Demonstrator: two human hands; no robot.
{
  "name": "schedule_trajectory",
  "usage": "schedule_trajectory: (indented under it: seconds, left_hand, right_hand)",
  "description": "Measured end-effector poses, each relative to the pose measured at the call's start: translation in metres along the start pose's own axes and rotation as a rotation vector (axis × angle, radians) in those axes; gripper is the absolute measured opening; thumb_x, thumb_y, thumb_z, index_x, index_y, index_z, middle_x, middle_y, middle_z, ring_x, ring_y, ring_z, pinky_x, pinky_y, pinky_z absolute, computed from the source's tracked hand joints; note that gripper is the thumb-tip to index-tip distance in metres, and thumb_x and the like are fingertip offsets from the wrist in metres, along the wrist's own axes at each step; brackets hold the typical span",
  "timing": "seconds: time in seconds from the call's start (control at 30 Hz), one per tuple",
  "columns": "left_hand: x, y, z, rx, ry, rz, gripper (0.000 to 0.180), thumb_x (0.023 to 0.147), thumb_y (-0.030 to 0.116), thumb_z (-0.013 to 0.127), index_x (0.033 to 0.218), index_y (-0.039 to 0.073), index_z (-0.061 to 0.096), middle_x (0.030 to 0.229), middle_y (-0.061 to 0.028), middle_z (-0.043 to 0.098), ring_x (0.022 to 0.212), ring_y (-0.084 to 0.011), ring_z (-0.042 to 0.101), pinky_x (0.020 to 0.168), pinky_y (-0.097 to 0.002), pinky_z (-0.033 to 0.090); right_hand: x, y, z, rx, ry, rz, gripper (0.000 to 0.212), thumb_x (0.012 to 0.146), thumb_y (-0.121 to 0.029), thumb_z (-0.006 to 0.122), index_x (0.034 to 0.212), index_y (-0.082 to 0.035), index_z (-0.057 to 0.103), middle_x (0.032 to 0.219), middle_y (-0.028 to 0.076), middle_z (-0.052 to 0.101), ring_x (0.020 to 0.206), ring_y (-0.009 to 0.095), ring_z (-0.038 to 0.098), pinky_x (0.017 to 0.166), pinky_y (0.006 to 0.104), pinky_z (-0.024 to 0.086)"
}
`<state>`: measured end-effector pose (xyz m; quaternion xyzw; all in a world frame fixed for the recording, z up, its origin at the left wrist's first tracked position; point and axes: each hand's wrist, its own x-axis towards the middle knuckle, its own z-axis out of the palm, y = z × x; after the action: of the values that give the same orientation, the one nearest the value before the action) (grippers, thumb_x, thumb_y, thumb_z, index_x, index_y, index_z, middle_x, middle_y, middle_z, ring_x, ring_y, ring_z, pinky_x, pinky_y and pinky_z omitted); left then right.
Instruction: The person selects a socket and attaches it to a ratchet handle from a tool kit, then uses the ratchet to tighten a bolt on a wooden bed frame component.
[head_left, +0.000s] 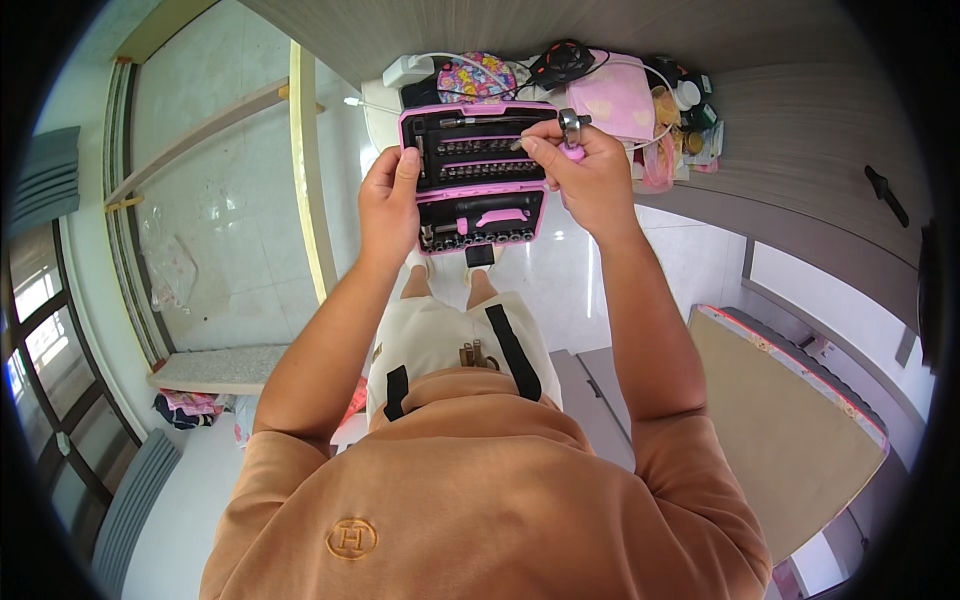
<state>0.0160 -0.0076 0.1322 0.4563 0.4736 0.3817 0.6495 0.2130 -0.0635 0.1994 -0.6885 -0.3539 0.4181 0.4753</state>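
An opened pink-and-black tool case (475,188) is held up in front of me, its two halves unfolded. My left hand (388,205) is closed on its left edge, thumb on top. Rows of small bits and sockets fill the far half; a pink-handled tool (502,216) and a row of sockets (482,241) lie in the near half. Over the case's right side, my right hand (595,185) is closed around a ratchet wrench (570,128) with a silver head and pink handle. Its thumb and finger also pinch a small metal piece (517,145), too small to make out.
Beyond the case is a cluttered grey shelf with a white power strip (408,70), a black cable device (562,62), a pink cloth (612,95) and bottles (687,95). A beige padded board (775,430) stands at right. At left runs a pale yellow frame post (312,180).
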Motion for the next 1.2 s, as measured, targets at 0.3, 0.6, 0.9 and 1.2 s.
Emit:
schedule_trajectory:
  seconds: [0.3, 0.6, 0.9, 1.2]
  left_hand:
    - [0.000, 0.001, 0.001, -0.022, -0.005, 0.003, 0.028, 0.095, 0.027, 0.051, 0.093, 0.000, 0.059, 0.082, 0.0004, 0.057, 0.076, -0.0065, 0.047, 0.069, -0.0213, 0.040]
    - [-0.006, 0.006, 0.003, 0.069, -0.019, 0.026, 0.026, 0.095, 0.025, 0.052, 0.094, 0.000, 0.058, 0.082, 0.0002, 0.057, 0.076, -0.0061, 0.048, 0.069, -0.0209, 0.040]
    - [-0.007, 0.000, 0.003, 0.032, -0.019, 0.031, 0.027, 0.095, 0.025, 0.052, 0.096, -0.001, 0.058, 0.081, 0.0001, 0.056, 0.076, -0.0066, 0.048, 0.069, -0.0204, 0.040]
    - [-0.010, -0.002, 0.001, 0.055, -0.017, 0.027, 0.027, 0.094, 0.026, 0.053, 0.095, 0.000, 0.059, 0.081, 0.0005, 0.056, 0.076, -0.0065, 0.048, 0.070, -0.0202, 0.040]
  right_hand:
    - [0.001, 0.005, -0.003, -0.032, 0.006, -0.059, 0.012, 0.079, -0.012, 0.070, 0.088, -0.004, 0.069, 0.067, -0.003, 0.058, 0.053, 0.004, 0.047, 0.048, 0.0191, 0.038]
    - [-0.003, -0.002, 0.011, -0.180, 0.010, -0.102, 0.016, 0.078, -0.014, 0.069, 0.089, -0.003, 0.068, 0.076, 0.005, 0.067, 0.065, 0.009, 0.057, 0.063, 0.0251, 0.046]
    - [-0.001, 0.015, 0.020, -0.445, 0.038, -0.275, 0.018, 0.074, -0.017, 0.069, 0.086, -0.005, 0.066, 0.073, 0.013, 0.064, 0.060, 0.028, 0.060, 0.057, 0.0348, 0.047]
    - [-0.003, 0.012, 0.018, -0.558, -0.011, -0.349, 0.019, 0.075, -0.015, 0.069, 0.090, -0.004, 0.066, 0.076, 0.012, 0.065, 0.064, 0.024, 0.063, 0.060, 0.0321, 0.048]
